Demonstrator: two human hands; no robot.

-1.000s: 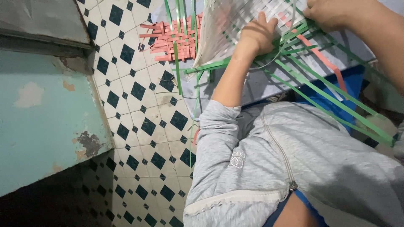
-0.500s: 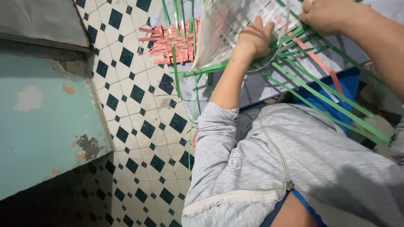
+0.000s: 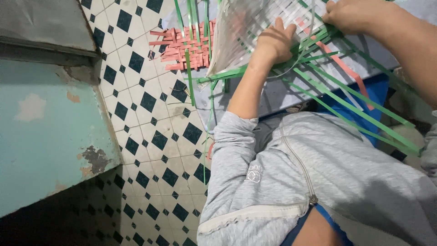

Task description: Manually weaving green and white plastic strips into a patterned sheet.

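In the upper middle of the frame, the left hand (image 3: 273, 43) lies flat on a woven panel of pale, shiny plastic strips (image 3: 246, 27), with the fingers spread and pressing on it, not closed around anything. The right hand (image 3: 348, 16) is at the upper right edge of the panel; its fingers are bent over the weave and seem to pinch a strip, but I cannot tell exactly which one.

From the lower edge of the panel, long green plastic strips (image 3: 346, 102) run loose toward the right side of the frame, and one thin pink strip (image 3: 350, 75) crosses between them. These strips look flat, smooth and springy. I think the danger is that a loose end springs back out of the weave if the flat hand lifts, or that the strips slide and the rows become uneven.

A smaller mat of pink woven strips (image 3: 182, 48) lies on the floor of white tiles with dark diamonds (image 3: 150, 136), just left of the panel. A grey zipped sweatshirt (image 3: 318, 182) fills the lower right. At the left stands a teal painted wall (image 3: 45, 136), peeling.
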